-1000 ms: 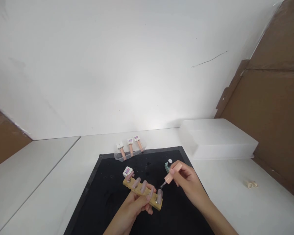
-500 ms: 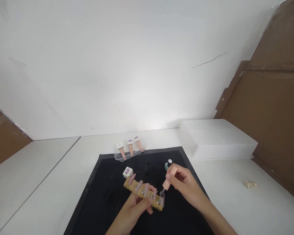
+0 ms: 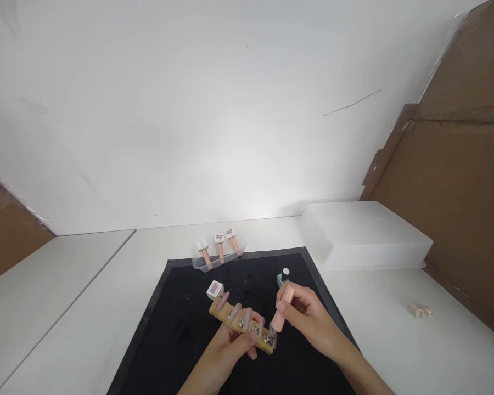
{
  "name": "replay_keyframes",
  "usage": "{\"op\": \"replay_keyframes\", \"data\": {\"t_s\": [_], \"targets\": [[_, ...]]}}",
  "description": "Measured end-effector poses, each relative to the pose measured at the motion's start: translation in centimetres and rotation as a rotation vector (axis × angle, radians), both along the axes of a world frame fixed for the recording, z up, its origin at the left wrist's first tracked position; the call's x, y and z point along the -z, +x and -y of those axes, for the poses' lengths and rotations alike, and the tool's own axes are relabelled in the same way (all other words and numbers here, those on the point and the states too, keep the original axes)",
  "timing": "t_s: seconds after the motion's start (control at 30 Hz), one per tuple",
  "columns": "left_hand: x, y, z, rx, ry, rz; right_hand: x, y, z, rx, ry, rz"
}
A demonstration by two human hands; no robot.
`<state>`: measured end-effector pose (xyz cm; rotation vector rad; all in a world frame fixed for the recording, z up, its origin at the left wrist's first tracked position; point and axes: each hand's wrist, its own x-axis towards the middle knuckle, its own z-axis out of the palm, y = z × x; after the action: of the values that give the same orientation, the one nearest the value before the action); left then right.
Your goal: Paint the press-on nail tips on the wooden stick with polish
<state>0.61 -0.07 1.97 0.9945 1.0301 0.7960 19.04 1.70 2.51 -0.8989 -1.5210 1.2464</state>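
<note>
Wooden nail-tip holder bar (image 3: 241, 327) is gripped by the left hand (image 3: 226, 351) above the black mat (image 3: 177, 329); the peach-handled polish brush (image 3: 279, 315), pinched by the right hand (image 3: 308, 318), is being stroked on the endmost tip; steady, light pressure is needed.

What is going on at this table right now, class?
A person holds a wooden nail-tip holder in the left hand over a black mat. The right hand holds a peach-handled polish brush, its tip at the end nail tip. An open teal bottle stands behind.
</note>
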Motion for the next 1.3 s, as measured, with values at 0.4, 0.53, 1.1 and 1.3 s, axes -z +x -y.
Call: {"op": "replay_keyframes", "data": {"t_s": [0.4,0.53,1.1,1.3], "targets": [[0.6,-0.2,0.1,-0.033,-0.018,0.004,0.5,-0.2,-0.6,0.248,0.047,-0.032],[0.6,-0.2,0.0,-0.057,-0.028,-0.003,0.5,-0.1,-0.4,0.21,0.033,-0.059],[0.5,-0.3,0.2,-0.054,-0.022,0.02,0.5,-0.3,-0.6,0.291,0.026,-0.007],[1.7,-0.3,-0.4,-0.024,0.034,-0.011,0.3,-0.4,-0.2,0.195,0.02,-0.021]]}}
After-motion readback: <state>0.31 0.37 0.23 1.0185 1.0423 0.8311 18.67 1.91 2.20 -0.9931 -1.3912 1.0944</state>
